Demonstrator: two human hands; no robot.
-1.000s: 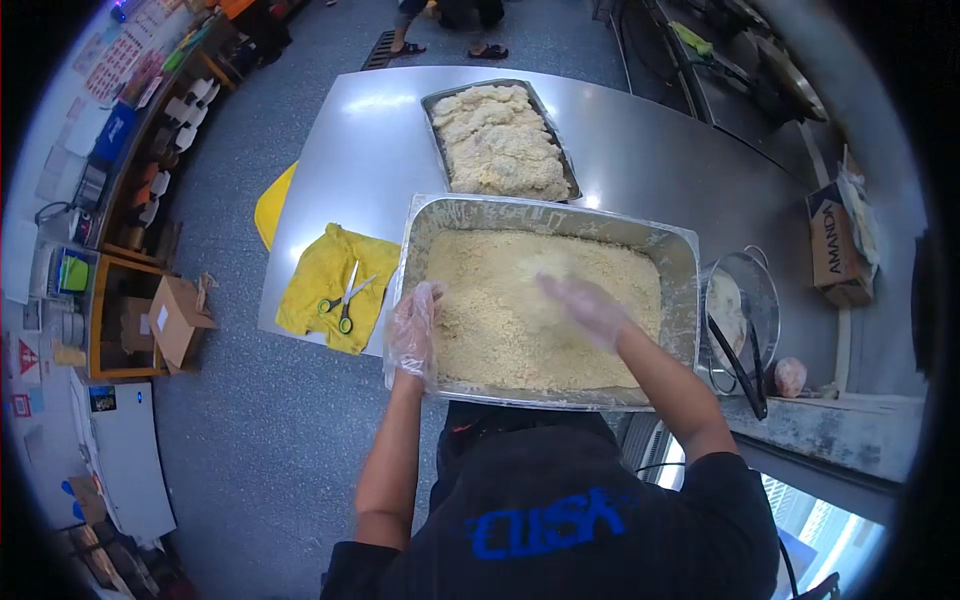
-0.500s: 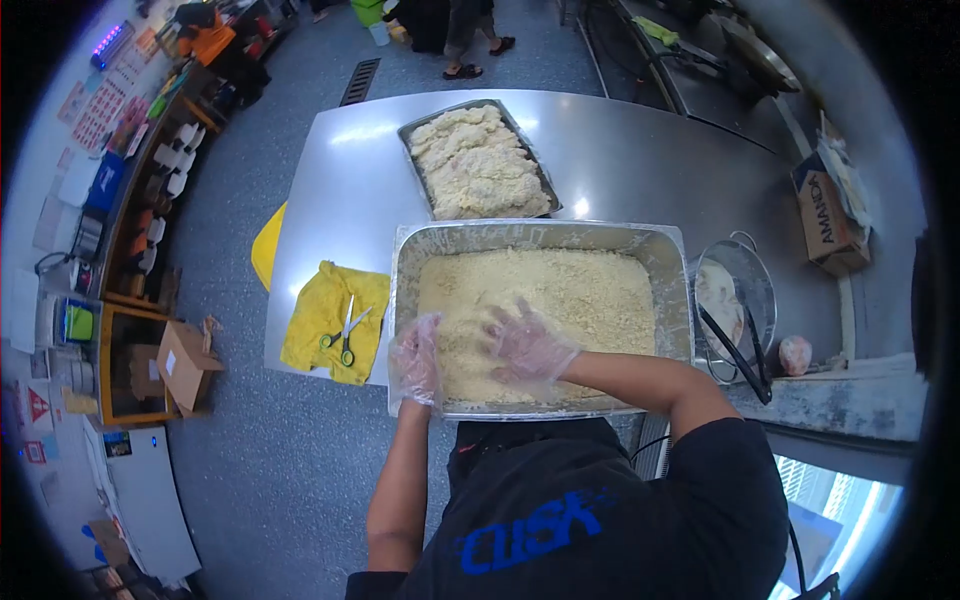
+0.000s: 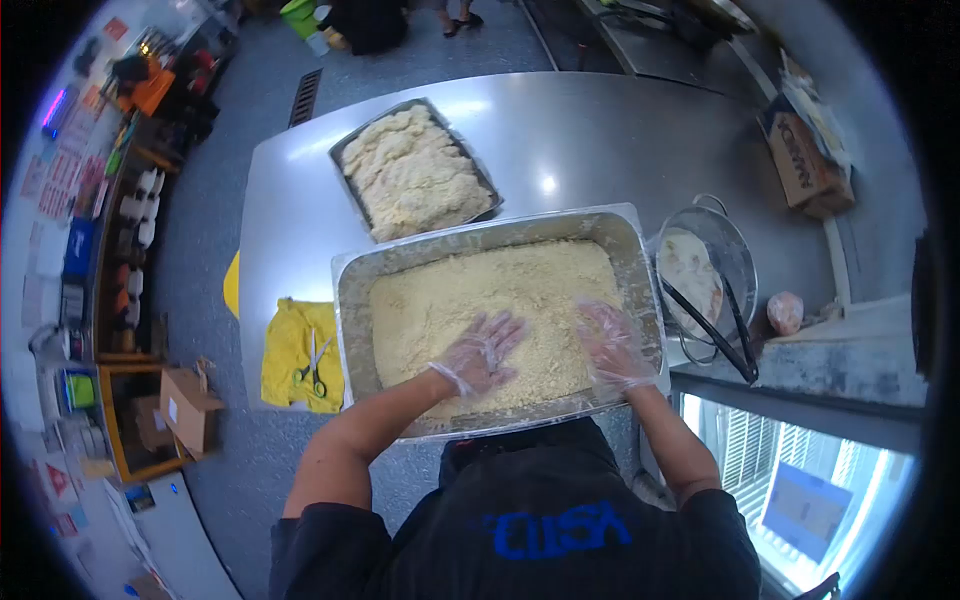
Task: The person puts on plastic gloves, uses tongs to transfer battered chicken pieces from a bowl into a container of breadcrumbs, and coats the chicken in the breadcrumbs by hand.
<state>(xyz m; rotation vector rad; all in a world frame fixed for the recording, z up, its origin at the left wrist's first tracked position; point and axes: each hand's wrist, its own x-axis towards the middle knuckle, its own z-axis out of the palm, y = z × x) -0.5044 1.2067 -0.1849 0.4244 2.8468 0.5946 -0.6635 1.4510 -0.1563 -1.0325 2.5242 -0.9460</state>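
A deep metal pan [image 3: 500,232] holds a bed of pale yellow breadcrumbs [image 3: 470,285]. My left hand [image 3: 478,355], in a clear plastic glove, lies flat with spread fingers on the crumbs near the middle. Close to the pan's right end, my right hand [image 3: 610,345] rests on the crumbs, also gloved, its fingers apart and the tips partly unclear. Neither hand holds anything. Behind the pan stands a dark tray [image 3: 487,203] heaped with crumb-coated pieces [image 3: 415,170].
Scissors [image 3: 314,368] lie on a yellow cloth [image 3: 283,335] to the left. At right are a metal pot [image 3: 735,250] with white contents, black tongs [image 3: 740,345], a small wrapped round item [image 3: 785,313] and a cardboard box [image 3: 805,165] on the steel table [image 3: 600,130]. People stand farther back.
My left hand has moved from the pan's left wall onto the middle of the crumbs. My right hand has shifted from the middle to the right end. The camera view has turned.
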